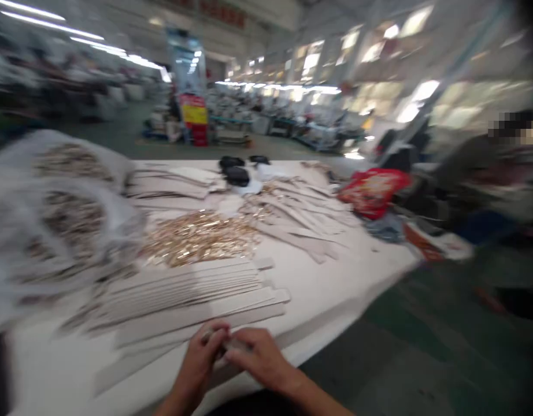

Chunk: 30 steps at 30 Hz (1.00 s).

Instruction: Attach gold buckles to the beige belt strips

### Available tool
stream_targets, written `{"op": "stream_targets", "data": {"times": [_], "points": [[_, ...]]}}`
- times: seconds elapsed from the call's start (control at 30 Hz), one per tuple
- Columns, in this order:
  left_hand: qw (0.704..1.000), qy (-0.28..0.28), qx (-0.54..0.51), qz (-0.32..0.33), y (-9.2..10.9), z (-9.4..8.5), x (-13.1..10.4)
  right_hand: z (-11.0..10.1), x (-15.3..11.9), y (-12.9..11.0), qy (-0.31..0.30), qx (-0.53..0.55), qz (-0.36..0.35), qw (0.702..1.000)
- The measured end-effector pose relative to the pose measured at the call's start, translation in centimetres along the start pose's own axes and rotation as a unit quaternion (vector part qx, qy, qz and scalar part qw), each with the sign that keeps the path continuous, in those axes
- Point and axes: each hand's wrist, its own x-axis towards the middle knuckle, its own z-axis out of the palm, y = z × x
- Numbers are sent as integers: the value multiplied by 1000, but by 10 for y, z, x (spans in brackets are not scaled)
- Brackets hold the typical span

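My left hand (202,353) and my right hand (262,353) meet at the near edge of the table, with fingertips pinched close together. Between them is something small and pale, too blurred and covered to name. Just beyond lie long flat beige strips (175,315), overlapping in a fanned row. Behind the strips spreads a heap of shiny gold-coloured metal pieces (201,237).
Clear plastic bags (123,231) of small metal pieces fill the left side. More loose strips (301,216) lie at the back right, near black objects (235,173) and a red bag (373,190). A person (461,167) is at the right. The white table (336,289) ends at my right.
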Motion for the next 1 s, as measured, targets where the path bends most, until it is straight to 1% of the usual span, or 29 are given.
{"op": "stream_targets", "data": {"times": [0.07,0.1,0.13,0.17,0.2,0.23,0.27,0.33,0.37,0.4,0.43,0.5,0.53,0.57,0.6,0.63,0.67,0.83,0.9,1.0], "points": [[990,55,-74,-112,-17,-30,-21,8,20,0,-73,63,-15,995],[976,66,-139,-151,-22,-42,-26,9,30,0,-99,77,-25,992],[958,65,-216,-178,-26,-54,-27,8,38,2,-115,73,-31,990],[938,56,-282,-193,-28,-66,-26,6,46,4,-117,62,-33,991],[926,46,-317,-199,-32,-80,-23,3,53,8,-109,46,-33,992],[929,42,-310,-198,-36,-96,-19,0,60,14,-92,31,-30,995],[940,50,-275,-195,-43,-115,-14,-3,66,21,-69,16,-25,997],[964,111,-160,-181,-63,-162,-4,-6,77,39,-31,-11,-5,999],[968,147,-102,-178,-76,-190,-1,-5,82,47,-20,-23,6,1000],[965,184,-44,-181,-90,-218,2,-3,86,54,-16,-31,20,999],[957,225,29,-182,-104,-246,3,-1,88,60,-16,-36,35,999],[925,286,161,-192,-127,-295,1,5,90,67,-20,-39,62,997],[908,291,222,-202,-135,-314,-1,8,89,68,-19,-38,71,997],[895,281,276,-211,-141,-328,-4,10,88,68,-16,-39,76,996],[885,262,316,-218,-146,-337,-6,11,86,68,-13,-41,80,996],[880,238,345,-222,-149,-343,-7,12,85,68,-8,-43,82,996],[879,216,362,-222,-152,-345,-7,12,84,69,-6,-45,86,995],[891,156,380,-196,-159,-333,5,12,84,71,-11,-53,102,993],[894,138,384,-186,-160,-332,9,12,85,71,-17,-52,105,993],[888,137,396,-188,-161,-333,17,11,86,70,-22,-46,110,993]]}}
